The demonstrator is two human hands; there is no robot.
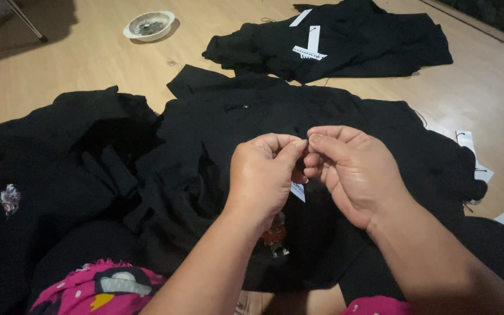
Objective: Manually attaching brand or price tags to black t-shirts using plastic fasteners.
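Both hands meet over the black garment [333, 116] spread across the person's lap. The left hand [262, 175] is clenched, thumb and forefinger pinched tight at the point where they meet the fingertips of the right hand [351, 169]. The right hand is also pinched, its fingers curled in; whatever sits between the 2 pinches is too small to make out, though it looks like something fine held right at the cloth. Just below the left hand's knuckles a small white tag [298, 191] peeks out, touching or nearly touching the palm side, so the work appears to be at the tag, mid-step rather than finished.

Judging by how things lie, this garment is in hand and not yet put aside. Far beyond the right hand, a second black garment [380, 41] lies flat on the wooden floor [88, 64] with long white tags [312, 44] showing on it; it looks already dealt with. To the left of the left hand, a heap of black clothing [48, 163] sits crumpled, seemingly waiting. Well beyond the left hand stands a white dish [149, 25] holding small dark bits. Loose white paper tags [473, 157] lie on the floor out past the right hand.
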